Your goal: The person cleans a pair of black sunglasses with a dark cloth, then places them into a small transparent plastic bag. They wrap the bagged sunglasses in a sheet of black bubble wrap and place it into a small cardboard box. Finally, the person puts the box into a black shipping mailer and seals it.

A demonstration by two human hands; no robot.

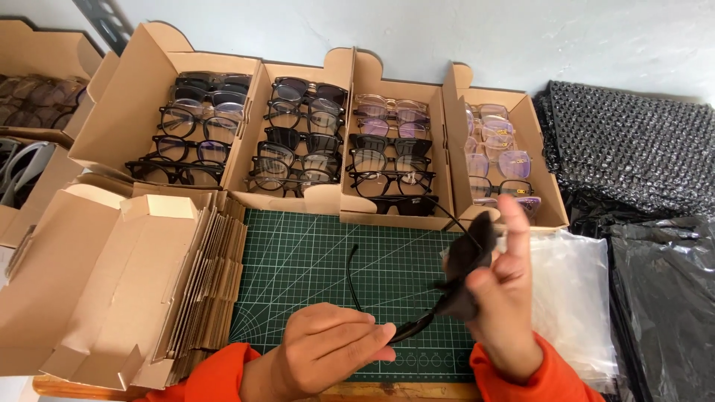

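Observation:
My left hand (328,346) grips a pair of black-framed glasses (413,325) by the frame, low over a green cutting mat (313,260). One thin temple arm (353,277) sticks up and back from it. My right hand (506,298) is raised beside it and pinches a dark cloth (468,257) against the lens end of the glasses. Both sleeves are orange.
Four open cardboard boxes (447,134) filled with rows of glasses stand along the back of the mat. A stack of flat folded cartons (126,283) lies at left. Clear plastic bags (573,290) lie at right, with black bubble-wrap pouches (633,149) beyond.

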